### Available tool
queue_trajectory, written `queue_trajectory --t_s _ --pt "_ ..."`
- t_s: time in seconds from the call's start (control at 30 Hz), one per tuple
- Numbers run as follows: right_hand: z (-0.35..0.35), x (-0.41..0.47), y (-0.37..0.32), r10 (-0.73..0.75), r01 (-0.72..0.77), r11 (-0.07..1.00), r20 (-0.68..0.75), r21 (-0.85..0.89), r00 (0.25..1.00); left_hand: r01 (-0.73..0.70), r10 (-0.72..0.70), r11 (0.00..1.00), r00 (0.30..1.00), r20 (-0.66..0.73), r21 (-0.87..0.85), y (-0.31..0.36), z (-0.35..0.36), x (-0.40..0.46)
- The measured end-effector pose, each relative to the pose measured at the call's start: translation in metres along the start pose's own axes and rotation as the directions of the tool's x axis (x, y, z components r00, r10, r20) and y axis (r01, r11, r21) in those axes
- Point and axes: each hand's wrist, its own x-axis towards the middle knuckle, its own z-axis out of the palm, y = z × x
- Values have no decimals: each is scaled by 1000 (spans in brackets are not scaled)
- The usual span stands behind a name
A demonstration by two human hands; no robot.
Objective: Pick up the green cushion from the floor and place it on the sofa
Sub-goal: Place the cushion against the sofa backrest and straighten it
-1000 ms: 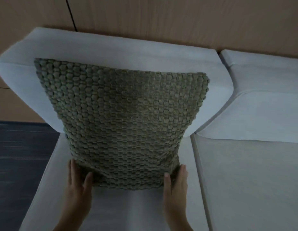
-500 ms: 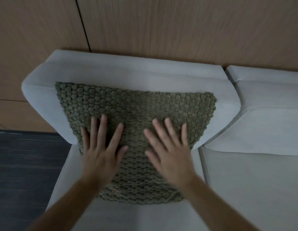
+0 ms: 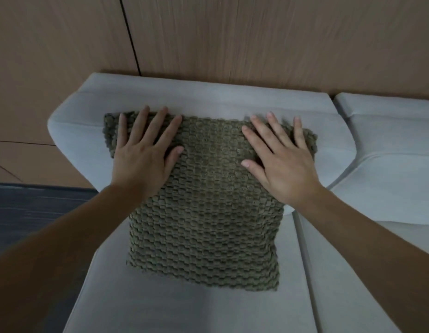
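From my head view, the green cushion [image 3: 203, 207] stands at the centre of the frame on the sofa [image 3: 232, 313] seat, leaning against the backrest. My left hand [image 3: 142, 157] and right hand [image 3: 284, 167] lie flat and spread on its upper corners, pressing, gripping nothing. It looks soft, light and knobbly, so not slippery. If it needs shifting, I would pinch the side edges or corners.
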Motion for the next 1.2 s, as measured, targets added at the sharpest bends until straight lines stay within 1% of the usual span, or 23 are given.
queue_trajectory --t_s 0.1,0.17,0.23,0.37,0.57,0.67,0.7,0.77,0.83,0.87,0.9,0.93,0.97,1.0,1.03,1.07,1.1,1.13,1.17,1.2 --pt "0 -9 -31 -14 15 999 -14 33 1000 21 -21 1000 1000 14 11 2 -2 -2" --pt "8 -14 -38 -40 39 999 41 21 998 32 -33 999 999 29 16 3 -4 -3" --pt "13 -10 -21 -57 59 998 82 -19 995 27 -28 1000 998 57 15 1 -5 -2" --pt "6 11 20 -26 31 999 97 -44 995 -17 16 1000 996 88 9 -13 -8 6" --pt "6 11 20 -16 17 1000 46 -4 999 -35 34 999 997 75 5 -17 -6 2" --pt "1 6 16 36 -37 999 30 31 999 -40 39 999 997 67 20 -16 -6 -5" --pt "-1 1 14 62 -62 997 8 42 998 -39 37 999 997 65 25 -15 -6 -7" --pt "-10 -11 6 114 -107 992 -98 71 989 -15 14 1000 998 60 22 -11 -6 -11" --pt "-15 -33 -4 214 -181 970 -218 163 952 21 -21 1000 999 41 6 1 -12 -16" --pt "-14 -50 -11 305 -244 938 -246 247 920 16 -15 1000 1000 15 -8 10 -16 -19" --pt "-10 -71 -19 419 -325 880 -246 346 874 -20 19 999 999 -29 -29 24 -21 -23" --pt "-2 -96 -30 544 -411 789 -210 456 812 -98 94 994 992 -88 -50 42 -24 -28" --pt "8 -121 -44 656 -488 670 -138 559 742 -219 208 974 967 -150 -63 66 -24 -33" --pt "21 -145 -62 730 -546 551 -47 631 682 -365 349 929 918 -190 -55 92 -21 -39" --pt "35 -164 -82 763 -590 459 46 664 645 -512 499 858 844 -195 -23 118 -14 -43" --pt "51 -178 -101 770 -624 402 122 670 627 -637 631 771 758 -164 23 140 -3 -45" --pt "67 -186 -117 767 -648 367 177 668 617 -722 725 688 679 -116 74 156 10 -41" --pt "81 -190 -130 764 -666 337 220 666 607 -763 772 636 632 -70 113 165 23 -34" --pt "93 -189 -139 761 -681 304 261 666 594 -772 783 619 622 -32 146 167 35 -21" --pt "104 -188 -145 755 -701 289 295 652 586 -762 774 624 633 -1 172 165 43 -8"
